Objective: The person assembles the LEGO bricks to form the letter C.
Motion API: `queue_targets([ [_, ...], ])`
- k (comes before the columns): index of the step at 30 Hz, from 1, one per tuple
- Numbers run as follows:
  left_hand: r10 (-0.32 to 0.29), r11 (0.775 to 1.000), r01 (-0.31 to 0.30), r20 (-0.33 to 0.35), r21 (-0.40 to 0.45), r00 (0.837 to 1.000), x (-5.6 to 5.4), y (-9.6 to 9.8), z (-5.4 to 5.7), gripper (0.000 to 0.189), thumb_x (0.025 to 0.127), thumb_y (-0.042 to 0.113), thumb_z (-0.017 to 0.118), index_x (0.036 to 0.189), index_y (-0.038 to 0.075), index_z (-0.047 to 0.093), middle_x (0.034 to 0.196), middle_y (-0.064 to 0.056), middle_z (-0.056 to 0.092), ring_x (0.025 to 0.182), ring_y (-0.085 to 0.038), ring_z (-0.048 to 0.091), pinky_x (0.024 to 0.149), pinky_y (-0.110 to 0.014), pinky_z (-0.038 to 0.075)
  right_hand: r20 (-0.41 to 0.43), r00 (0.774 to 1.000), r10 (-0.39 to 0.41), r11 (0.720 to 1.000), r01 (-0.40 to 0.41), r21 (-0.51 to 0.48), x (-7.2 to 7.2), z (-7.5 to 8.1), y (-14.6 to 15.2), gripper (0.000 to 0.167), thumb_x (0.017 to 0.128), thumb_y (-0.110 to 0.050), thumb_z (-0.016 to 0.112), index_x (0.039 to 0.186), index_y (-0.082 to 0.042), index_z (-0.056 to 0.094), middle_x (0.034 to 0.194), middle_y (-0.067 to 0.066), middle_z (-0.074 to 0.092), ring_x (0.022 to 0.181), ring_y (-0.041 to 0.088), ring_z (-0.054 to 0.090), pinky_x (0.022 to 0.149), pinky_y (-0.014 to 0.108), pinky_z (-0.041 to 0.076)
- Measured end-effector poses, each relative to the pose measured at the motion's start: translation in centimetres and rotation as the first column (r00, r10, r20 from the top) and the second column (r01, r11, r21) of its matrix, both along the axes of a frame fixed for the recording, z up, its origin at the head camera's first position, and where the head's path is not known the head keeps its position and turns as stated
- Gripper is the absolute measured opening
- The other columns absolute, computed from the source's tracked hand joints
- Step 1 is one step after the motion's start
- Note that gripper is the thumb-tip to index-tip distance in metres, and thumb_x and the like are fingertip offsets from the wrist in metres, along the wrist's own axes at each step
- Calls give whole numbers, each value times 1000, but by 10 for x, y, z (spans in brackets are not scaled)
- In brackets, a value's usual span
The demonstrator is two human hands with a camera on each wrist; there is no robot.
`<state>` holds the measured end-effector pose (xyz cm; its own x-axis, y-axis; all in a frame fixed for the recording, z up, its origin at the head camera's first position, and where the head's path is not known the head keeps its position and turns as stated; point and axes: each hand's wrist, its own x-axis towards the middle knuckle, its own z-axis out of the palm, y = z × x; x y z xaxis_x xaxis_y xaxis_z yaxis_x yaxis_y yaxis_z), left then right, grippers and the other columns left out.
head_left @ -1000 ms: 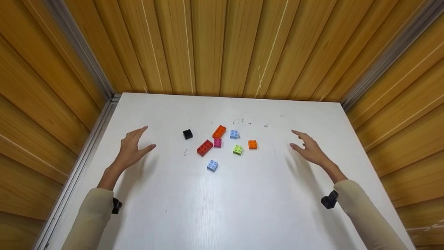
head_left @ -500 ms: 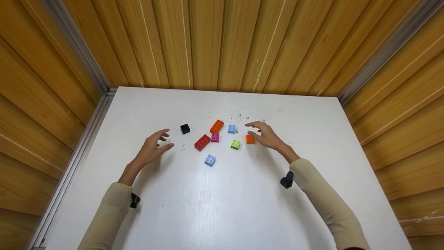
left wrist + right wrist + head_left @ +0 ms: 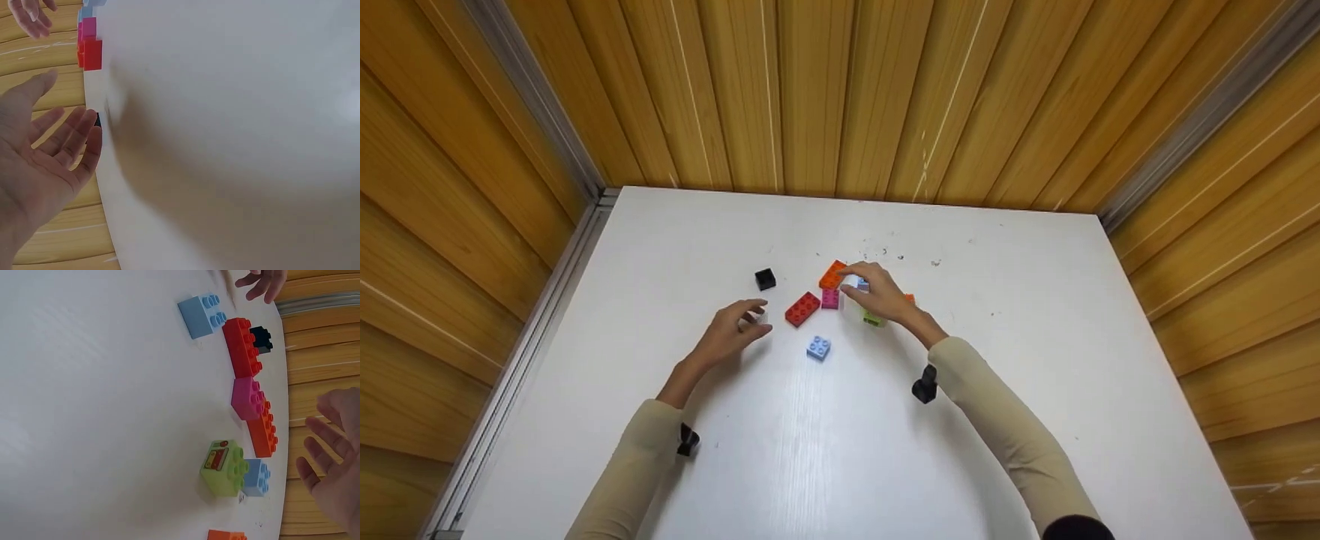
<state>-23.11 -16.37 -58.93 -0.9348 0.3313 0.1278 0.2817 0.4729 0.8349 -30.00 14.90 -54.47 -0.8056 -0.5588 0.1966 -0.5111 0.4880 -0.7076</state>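
My right hand [image 3: 880, 294] hovers over the right part of the brick group, fingers apart with nothing between them. It partly covers a light blue brick [image 3: 863, 284], a lime green brick [image 3: 873, 319] and a small orange brick [image 3: 910, 298]. Just left of its fingertips are a long orange brick [image 3: 832, 275] and a magenta brick [image 3: 830, 298]. My left hand [image 3: 733, 330], relaxed and holding nothing, is left of the long red brick [image 3: 802, 309]. Beyond it sits a black brick [image 3: 765, 279]. Another light blue brick [image 3: 818, 347] lies nearest me. The lime brick [image 3: 224, 469] bears a printed picture on its side.
The bricks lie on a white table [image 3: 810, 450] with dark marks towards its far side. Wood-look panels [image 3: 810, 97] rise behind the table and at both sides, with metal rails in the corners. Each wrist wears a small black camera.
Both hands have moved inward, the left to the right and the right farther to the left, over the bricks. The bricks themselves keep their places.
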Motion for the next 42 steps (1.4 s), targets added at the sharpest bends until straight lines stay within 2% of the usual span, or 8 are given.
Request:
queue_targets([
  [4, 11, 1000, -10, 33, -17, 999, 1, 11, -3, 48, 96, 12, 70, 138, -5, 56, 127, -27, 65, 110, -40, 66, 97, -54, 53, -8, 1000, 18, 999, -18, 43, 1, -10, -18, 37, 95, -10, 71, 128, 5, 65, 129, 23, 67, 126, 41, 52, 111, 59, 36],
  [9, 73, 996, -70, 45, -59, 996, 0, 28, -5, 45, 95, 12, 72, 135, -2, 60, 125, -23, 67, 108, -37, 66, 97, -51, 53, -36, 999, 38, 989, -33, 145, 3, -24, -36, 40, 95, -11, 71, 132, 2, 64, 136, 22, 62, 130, 40, 47, 112, 59, 34],
  [17, 120, 984, -118, 8, -133, 993, -5, 54, -10, 45, 90, 16, 77, 130, -1, 64, 115, -18, 70, 96, -30, 65, 83, -43, 53, -53, 999, -8, 973, 20, 229, 7, -38, -38, 44, 95, -8, 69, 138, 0, 60, 144, 20, 58, 134, 40, 44, 111, 59, 33],
  [22, 145, 973, -149, -36, -176, 989, -10, 62, -12, 44, 88, 17, 80, 126, -1, 69, 107, -16, 70, 89, -26, 62, 75, -38, 50, -69, 997, -22, 970, 38, 241, 10, -40, -38, 42, 97, -7, 65, 138, -3, 61, 142, 18, 60, 137, 40, 41, 111, 60, 30],
  [28, 156, 965, -164, -56, -206, 986, -14, 66, -11, 42, 86, 17, 82, 123, 1, 70, 109, -15, 68, 90, -26, 62, 75, -39, 51, -84, 993, -80, 966, 99, 239, 13, -41, -40, 45, 95, -13, 70, 138, -6, 62, 139, 15, 64, 139, 36, 41, 115, 57, 25],
  [34, 197, 956, -210, -79, -206, 977, -10, 70, -8, 36, 86, 14, 81, 119, 1, 71, 98, -14, 67, 83, -23, 58, 70, -36, 47, -93, 995, -43, 966, 65, 251, 12, -41, -46, 49, 95, -10, 69, 143, -8, 57, 143, 14, 62, 140, 35, 40, 116, 57, 24],
  [37, 197, 956, -210, -82, -204, 977, -10, 71, -8, 35, 88, 13, 79, 119, 1, 70, 96, -14, 66, 81, -22, 56, 68, -35, 45, -112, 993, -38, 967, 64, 245, 12, -41, -47, 44, 95, -8, 69, 139, -7, 61, 141, 15, 63, 138, 36, 42, 114, 58, 25],
  [42, 181, 959, -193, -76, -206, 981, -12, 68, -4, 36, 88, 8, 77, 122, 0, 70, 103, -14, 68, 83, -22, 58, 69, -33, 47, -131, 990, -60, 974, 87, 208, 12, -42, -44, 39, 94, -11, 71, 132, -7, 66, 136, 14, 66, 137, 36, 43, 113, 57, 26],
])
